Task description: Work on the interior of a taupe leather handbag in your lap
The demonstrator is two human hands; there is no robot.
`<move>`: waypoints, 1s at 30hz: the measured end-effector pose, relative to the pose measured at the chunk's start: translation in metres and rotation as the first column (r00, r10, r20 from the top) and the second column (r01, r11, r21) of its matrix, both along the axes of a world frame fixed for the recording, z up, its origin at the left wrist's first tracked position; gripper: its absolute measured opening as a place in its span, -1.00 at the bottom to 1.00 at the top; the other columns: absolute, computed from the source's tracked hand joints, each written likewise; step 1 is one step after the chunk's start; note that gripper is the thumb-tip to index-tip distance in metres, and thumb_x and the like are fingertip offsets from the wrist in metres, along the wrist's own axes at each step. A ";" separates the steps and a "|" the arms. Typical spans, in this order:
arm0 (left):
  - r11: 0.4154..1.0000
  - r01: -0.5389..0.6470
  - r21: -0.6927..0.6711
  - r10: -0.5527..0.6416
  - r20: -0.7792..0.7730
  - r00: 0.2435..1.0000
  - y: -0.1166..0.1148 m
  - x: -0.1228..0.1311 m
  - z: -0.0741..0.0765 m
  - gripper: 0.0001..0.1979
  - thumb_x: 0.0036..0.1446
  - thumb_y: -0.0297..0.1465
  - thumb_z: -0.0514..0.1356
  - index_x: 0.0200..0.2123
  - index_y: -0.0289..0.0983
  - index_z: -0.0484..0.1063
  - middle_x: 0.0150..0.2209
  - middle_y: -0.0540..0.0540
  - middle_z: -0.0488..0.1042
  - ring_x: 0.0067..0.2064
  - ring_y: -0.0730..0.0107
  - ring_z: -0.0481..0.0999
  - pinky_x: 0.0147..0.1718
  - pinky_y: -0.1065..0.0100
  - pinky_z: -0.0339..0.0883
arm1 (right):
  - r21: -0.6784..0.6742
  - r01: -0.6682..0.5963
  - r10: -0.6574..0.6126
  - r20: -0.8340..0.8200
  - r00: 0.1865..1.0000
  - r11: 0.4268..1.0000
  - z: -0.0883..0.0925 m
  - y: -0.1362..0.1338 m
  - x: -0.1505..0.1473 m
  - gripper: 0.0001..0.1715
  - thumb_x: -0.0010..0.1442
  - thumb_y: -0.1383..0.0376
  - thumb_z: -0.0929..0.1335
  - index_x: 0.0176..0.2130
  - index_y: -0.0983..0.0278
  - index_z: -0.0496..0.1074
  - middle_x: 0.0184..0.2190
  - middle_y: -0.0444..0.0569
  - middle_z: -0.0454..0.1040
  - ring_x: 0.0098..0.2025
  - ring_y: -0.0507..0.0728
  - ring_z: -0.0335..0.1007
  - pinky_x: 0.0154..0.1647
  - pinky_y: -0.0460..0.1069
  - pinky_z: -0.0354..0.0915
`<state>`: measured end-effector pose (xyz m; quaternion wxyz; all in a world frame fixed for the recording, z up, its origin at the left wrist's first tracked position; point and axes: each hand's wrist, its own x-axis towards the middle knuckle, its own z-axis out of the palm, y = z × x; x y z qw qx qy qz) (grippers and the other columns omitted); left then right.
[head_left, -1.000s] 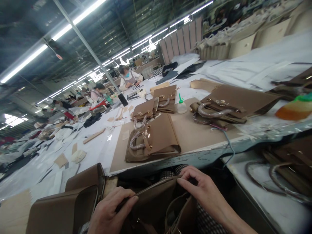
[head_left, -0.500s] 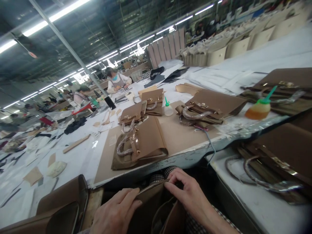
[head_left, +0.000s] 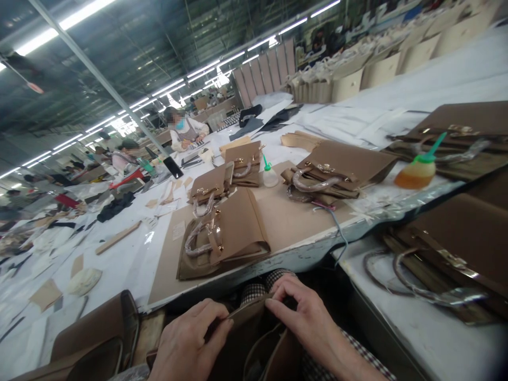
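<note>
A brown handbag [head_left: 246,333] is in my lap with its mouth facing up, and its dark lining and an inner pocket show. My left hand [head_left: 194,336] pinches the bag's top edge on the left, thumb inside and fingers outside. On the same edge farther right, my right hand [head_left: 297,309] grips between thumb and curled fingers. The bag's lower part is out of the picture. Just beyond, on the table edge, lies a finished-looking brown handbag [head_left: 226,233] with plastic-wrapped handles.
Brown handbags [head_left: 341,164] lie on the white-covered table, another [head_left: 456,254] at the right and more brown bags [head_left: 95,333] at lower left. A bottle of amber liquid [head_left: 416,172] and a clear bottle [head_left: 270,174] have green nozzles. A person [head_left: 184,129] sits across the table.
My left fingers have bent from lying flat into a pinch on the bag's edge. My right hand keeps its grip. The view has shifted slightly.
</note>
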<state>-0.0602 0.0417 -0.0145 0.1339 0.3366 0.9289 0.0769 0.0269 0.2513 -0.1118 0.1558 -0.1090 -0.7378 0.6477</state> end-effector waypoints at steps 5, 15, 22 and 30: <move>0.998 0.014 -0.058 -0.006 0.135 0.991 0.019 -0.004 0.003 -0.83 0.35 -0.24 0.12 -0.15 -0.01 0.52 -0.17 0.13 0.57 -0.10 0.34 0.56 -0.13 0.37 0.28 | 0.005 0.002 -0.002 -0.006 1.000 1.000 0.002 -0.003 0.002 -0.75 0.19 0.34 0.40 -0.50 0.25 0.34 -0.37 -0.12 0.44 -0.25 0.10 0.38 -0.17 0.01 0.24; 0.992 0.128 0.007 -0.128 0.013 0.992 0.039 0.004 -0.009 -0.76 0.37 -0.39 0.06 -0.30 -0.18 0.51 -0.28 0.00 0.48 -0.17 0.27 0.49 -0.16 0.27 0.28 | 0.010 0.021 -0.021 0.007 1.000 1.000 0.003 -0.003 0.007 -0.74 0.17 0.37 0.41 -0.52 0.26 0.32 -0.38 -0.11 0.43 -0.26 0.11 0.37 -0.18 0.01 0.24; 0.991 0.132 -0.005 -0.131 0.132 0.983 0.048 0.003 -0.010 -0.85 0.36 -0.36 0.13 -0.15 -0.09 0.52 -0.19 0.07 0.53 -0.13 0.32 0.54 -0.16 0.33 0.29 | 0.033 0.016 -0.015 -0.033 0.999 0.999 0.007 -0.009 0.007 -0.73 0.14 0.42 0.42 -0.53 0.26 0.32 -0.41 -0.12 0.43 -0.28 0.09 0.38 -0.23 -0.01 0.25; 0.986 0.166 0.020 -0.167 0.138 0.976 0.053 0.003 -0.006 -0.81 0.36 -0.43 0.10 -0.25 -0.15 0.51 -0.23 0.08 0.58 -0.17 0.35 0.56 -0.19 0.35 0.24 | 0.196 -0.067 0.070 -0.007 0.998 0.978 0.022 0.005 0.017 -0.84 0.04 0.46 0.46 -0.46 0.26 0.44 -0.28 -0.08 0.51 -0.18 0.12 0.46 -0.10 0.02 0.32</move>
